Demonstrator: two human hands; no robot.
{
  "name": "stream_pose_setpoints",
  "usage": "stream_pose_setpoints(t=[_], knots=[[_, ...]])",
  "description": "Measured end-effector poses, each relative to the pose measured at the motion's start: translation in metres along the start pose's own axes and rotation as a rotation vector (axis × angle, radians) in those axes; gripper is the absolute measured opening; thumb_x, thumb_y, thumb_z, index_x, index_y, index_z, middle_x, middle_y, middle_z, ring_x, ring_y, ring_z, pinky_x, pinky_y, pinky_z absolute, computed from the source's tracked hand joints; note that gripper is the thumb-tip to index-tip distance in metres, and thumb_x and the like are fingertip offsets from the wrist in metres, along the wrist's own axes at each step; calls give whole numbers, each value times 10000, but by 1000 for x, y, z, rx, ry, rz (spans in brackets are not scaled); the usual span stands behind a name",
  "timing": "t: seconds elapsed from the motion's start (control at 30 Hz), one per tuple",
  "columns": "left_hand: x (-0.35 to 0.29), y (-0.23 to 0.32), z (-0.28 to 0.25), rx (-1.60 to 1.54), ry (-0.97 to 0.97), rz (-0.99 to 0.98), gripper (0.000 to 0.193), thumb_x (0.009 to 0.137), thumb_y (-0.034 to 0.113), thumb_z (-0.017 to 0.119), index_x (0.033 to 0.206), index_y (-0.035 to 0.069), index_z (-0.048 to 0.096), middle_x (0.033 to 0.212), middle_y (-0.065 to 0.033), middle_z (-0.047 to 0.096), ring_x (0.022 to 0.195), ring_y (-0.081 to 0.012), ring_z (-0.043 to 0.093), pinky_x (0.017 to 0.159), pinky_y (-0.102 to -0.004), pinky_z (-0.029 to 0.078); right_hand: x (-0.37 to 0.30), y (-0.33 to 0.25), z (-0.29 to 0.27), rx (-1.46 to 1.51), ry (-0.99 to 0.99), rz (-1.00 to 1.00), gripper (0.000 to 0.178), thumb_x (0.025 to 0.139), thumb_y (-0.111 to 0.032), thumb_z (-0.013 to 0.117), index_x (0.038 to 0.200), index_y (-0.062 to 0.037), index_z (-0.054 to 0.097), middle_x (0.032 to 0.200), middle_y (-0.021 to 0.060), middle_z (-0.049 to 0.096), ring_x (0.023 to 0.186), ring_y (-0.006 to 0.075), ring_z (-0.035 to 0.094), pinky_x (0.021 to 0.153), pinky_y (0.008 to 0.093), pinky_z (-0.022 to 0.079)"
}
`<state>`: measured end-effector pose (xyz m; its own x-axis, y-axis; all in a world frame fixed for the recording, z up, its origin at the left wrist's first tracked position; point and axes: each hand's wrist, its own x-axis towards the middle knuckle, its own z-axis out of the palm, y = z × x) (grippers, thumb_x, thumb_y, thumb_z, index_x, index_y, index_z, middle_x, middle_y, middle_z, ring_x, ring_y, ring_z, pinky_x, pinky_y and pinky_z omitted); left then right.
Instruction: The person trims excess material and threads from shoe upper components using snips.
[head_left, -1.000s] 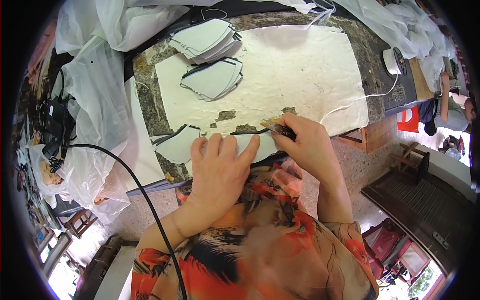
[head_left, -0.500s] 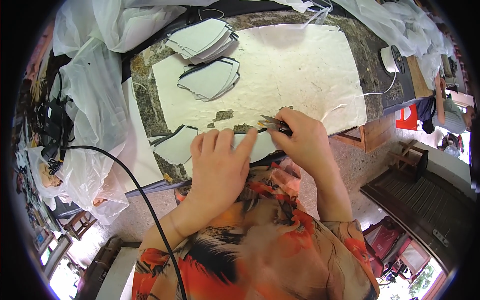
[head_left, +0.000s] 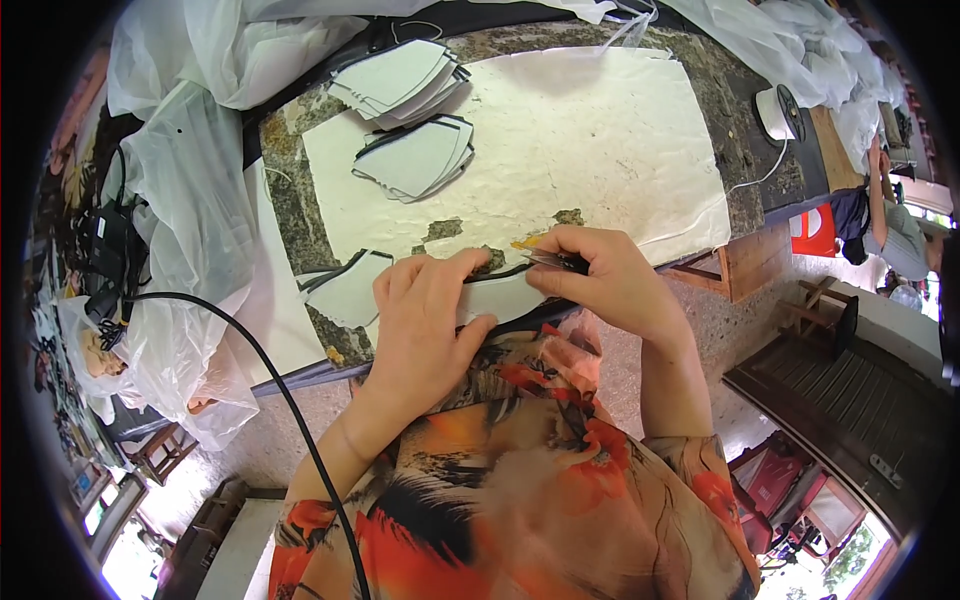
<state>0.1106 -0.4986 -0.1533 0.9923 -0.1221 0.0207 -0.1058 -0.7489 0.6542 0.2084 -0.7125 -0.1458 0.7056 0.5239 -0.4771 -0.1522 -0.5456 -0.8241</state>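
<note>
A white, dark-edged cut piece (head_left: 500,297) lies at the near edge of the worktable, partly covered by both hands. My left hand (head_left: 425,305) rests flat on its left part, fingers stretched out and thumb apart. At its right end, my right hand (head_left: 610,275) is closed around small snips (head_left: 560,261) with dark handles. The snips' tips point left, along the piece's far edge; a yellowish bit shows beside them. Left of my left hand lie more white pieces with dark edges (head_left: 348,290). Two fanned stacks of similar pieces, one farther (head_left: 395,80) and one nearer (head_left: 418,160), lie beyond.
A cream paper sheet (head_left: 600,130) with torn spots covers the worn tabletop. A spool of white cord (head_left: 775,112) stands at the far right. Clear plastic sheeting (head_left: 195,170) drapes the left side, and a black cable (head_left: 270,360) crosses in front of my left arm. Another person (head_left: 895,235) is at far right.
My left hand has turned slightly, its thumb now lower toward the near edge. My right hand has shifted a little with the snips, whose blades stood apart before and now look closer together.
</note>
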Motion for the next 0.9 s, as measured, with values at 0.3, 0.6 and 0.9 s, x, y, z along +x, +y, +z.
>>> stream_pose_setpoints(t=[0.3,0.6,0.9], knots=[[26,-3,-21,-664,-338,-446,163,910,164,719,970,12,723,750,16,648,685,-72,550,650,-251,438,4,-12,4,144,19,-179,189,912,-175,679,1055,-52,691,962,98,686,792,241,654,724,343,522],[16,-22,-47,-964,-375,-522,193,945,171,707,1029,-3,714,750,59,610,677,-12,494,586,-219,405,-4,-30,1,-776,132,-555,287,879,-135,670,1164,-126,692,1026,64,661,931,274,644,755,360,518],[4,-12,-28,-1134,-289,-649,229,974,139,673,1155,-1,673,754,23,609,349,-37,352,316,-237,253,1,-35,1,-487,-53,-408,347,938,-357,639,1166,-98,679,898,112,660,805,320,645,689,395,500]])
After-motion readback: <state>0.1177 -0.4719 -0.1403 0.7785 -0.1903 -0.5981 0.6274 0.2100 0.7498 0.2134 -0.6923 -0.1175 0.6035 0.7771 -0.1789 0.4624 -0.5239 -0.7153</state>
